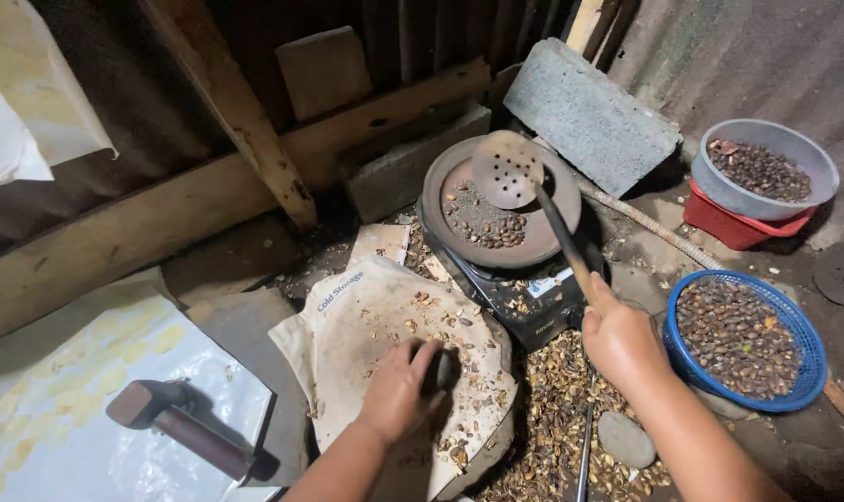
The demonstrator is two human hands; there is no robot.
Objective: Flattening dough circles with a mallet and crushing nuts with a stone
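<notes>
My right hand (619,339) grips the long handle of a round perforated skimmer (506,168), held above a shallow dark pan (440,209) with nuts in it. The pan sits on a black stove (524,302). My left hand (401,389) rests on a white cloth (361,321) strewn with broken shells and closes on a small dark object (442,370), partly hidden by my fingers. Shell fragments (552,409) lie heaped on the ground between my arms.
A blue basket (806,376) of nuts stands at the right, a grey bowl (808,153) of nuts on a red basin (719,223) behind it. A concrete block (589,112) leans on the wall. A mallet (175,423) lies on plastic sheeting at the left. A smooth stone (624,437) lies near my right arm.
</notes>
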